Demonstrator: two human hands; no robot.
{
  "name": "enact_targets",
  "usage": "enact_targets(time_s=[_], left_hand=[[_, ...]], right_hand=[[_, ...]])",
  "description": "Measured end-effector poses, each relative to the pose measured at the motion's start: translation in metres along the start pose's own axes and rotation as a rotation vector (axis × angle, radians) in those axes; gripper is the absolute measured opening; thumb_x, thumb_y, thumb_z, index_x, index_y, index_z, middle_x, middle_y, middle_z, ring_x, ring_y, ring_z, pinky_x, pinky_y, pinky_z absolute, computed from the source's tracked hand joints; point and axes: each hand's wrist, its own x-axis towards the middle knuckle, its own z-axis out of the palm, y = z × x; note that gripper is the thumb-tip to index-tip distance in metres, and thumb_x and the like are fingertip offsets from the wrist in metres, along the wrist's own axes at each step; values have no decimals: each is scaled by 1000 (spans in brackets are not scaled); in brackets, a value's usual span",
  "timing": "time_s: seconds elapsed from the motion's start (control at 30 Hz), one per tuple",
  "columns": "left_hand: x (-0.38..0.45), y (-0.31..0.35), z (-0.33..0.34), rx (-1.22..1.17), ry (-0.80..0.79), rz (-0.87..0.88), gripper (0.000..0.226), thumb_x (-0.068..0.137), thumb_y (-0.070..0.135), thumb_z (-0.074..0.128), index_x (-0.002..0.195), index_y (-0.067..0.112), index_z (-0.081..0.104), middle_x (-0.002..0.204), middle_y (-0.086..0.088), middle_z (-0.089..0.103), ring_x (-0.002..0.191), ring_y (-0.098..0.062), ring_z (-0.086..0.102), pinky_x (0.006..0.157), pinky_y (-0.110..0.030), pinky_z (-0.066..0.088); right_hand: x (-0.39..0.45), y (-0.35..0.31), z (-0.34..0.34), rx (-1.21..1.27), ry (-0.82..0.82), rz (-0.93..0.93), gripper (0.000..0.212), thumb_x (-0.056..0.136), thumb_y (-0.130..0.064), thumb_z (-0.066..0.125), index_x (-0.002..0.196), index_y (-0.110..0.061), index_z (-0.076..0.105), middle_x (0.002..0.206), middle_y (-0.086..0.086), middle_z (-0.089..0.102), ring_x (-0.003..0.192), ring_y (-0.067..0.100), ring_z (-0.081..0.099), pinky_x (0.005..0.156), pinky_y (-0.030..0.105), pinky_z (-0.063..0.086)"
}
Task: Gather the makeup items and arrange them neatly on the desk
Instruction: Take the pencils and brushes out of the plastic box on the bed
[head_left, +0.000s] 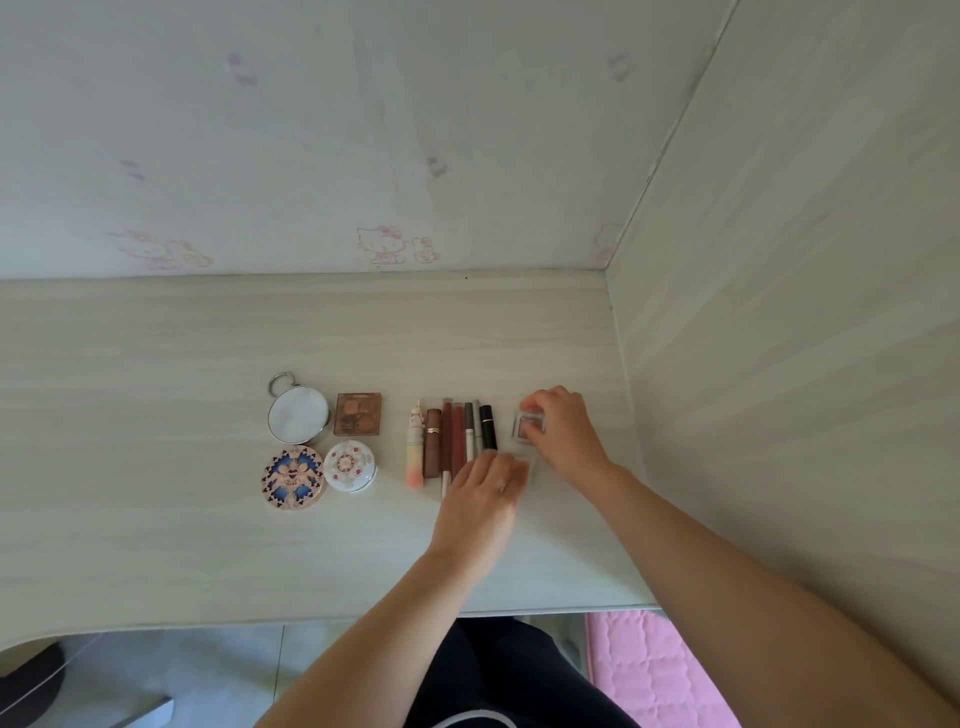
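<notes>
a pale wood-grain bench (156, 519) seen from above, with makeup laid out in groups. at the left sit four compacts in a square: a round mirror case with a metal ring (298, 415), a brown eyeshadow palette (358, 414) beside it, and nearer the person a round blue-patterned compact (293, 477) and a white round compact (350, 465). to their right lies a row of slim items side by side, pointing away from the person: a cream and orange tube (414, 450), a brown lipstick (432, 442), dark red lip pencils (452, 436), a grey pen (469, 431) and a black tube (488, 427). the left hand (480, 506) reaches in from below, palm down over the near ends of the row; its fingers (506, 467) are blurred, reaching onto a small clear case (525, 470), and how tightly they curl cannot be told. further right, the right hand (563, 428) arches over a small clear blush pan (527, 423), fingers curled and pinching its edges as it rests on the bench. both bare forearms stretch in from the lower edge.
</notes>
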Motion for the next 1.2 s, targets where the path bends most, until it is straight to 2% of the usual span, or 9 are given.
enact_targets(time_s=[0.17,0.4,0.6,0.73,0.9,1.03,1.2], left_hand=[[-3,-4,-5,7,-62,-62,47,63,3,77,108,10,67,103,-4,63,102,-25,61,82,-34,53],[-3,-16,-23,17,-71,-39,40,69,4,75,108,9,67,105,-5,64,105,-26,61,85,-34,54],[0,-29,-42,66,-102,-16,41,69,9,76,109,7,69,108,-7,66,107,-27,63,87,-36,55],[-7,-38,-49,77,-129,6,40,77,12,71,117,8,65,117,-7,64,115,-27,59,94,-37,51],[-21,-54,-53,91,-147,106,45,80,14,68,125,7,61,127,-8,61,125,-27,52,103,-39,45],[-31,-70,-54,60,-155,202,53,86,14,63,137,7,50,143,-10,47,137,-29,39,111,-44,36],[-52,-74,-57,45,-191,408,52,91,18,56,141,7,44,151,-10,37,143,-28,28,117,-42,23]], right_hand=[[2,-4,2,43,5,8,28,87,-8,60,115,-9,60,115,10,54,110,24,47,86,18,34],[-13,-4,-14,42,40,93,35,93,-10,53,128,-4,53,125,13,54,116,25,53,98,28,40],[-52,-6,-17,-28,35,126,36,96,-12,46,131,-6,49,127,13,52,117,26,50,96,31,41],[-81,-16,-9,-139,29,150,38,97,-17,42,134,-10,43,131,8,47,121,24,43,94,34,44],[-114,-37,13,-206,102,230,41,97,-18,40,137,-10,39,138,6,42,135,21,28,106,30,34],[-145,-53,29,-251,240,312,41,94,-14,47,133,-5,46,134,9,50,136,25,32,107,33,36],[-191,-77,52,-248,319,442,48,94,-19,49,139,-4,40,139,10,46,139,29,28,114,37,28]])
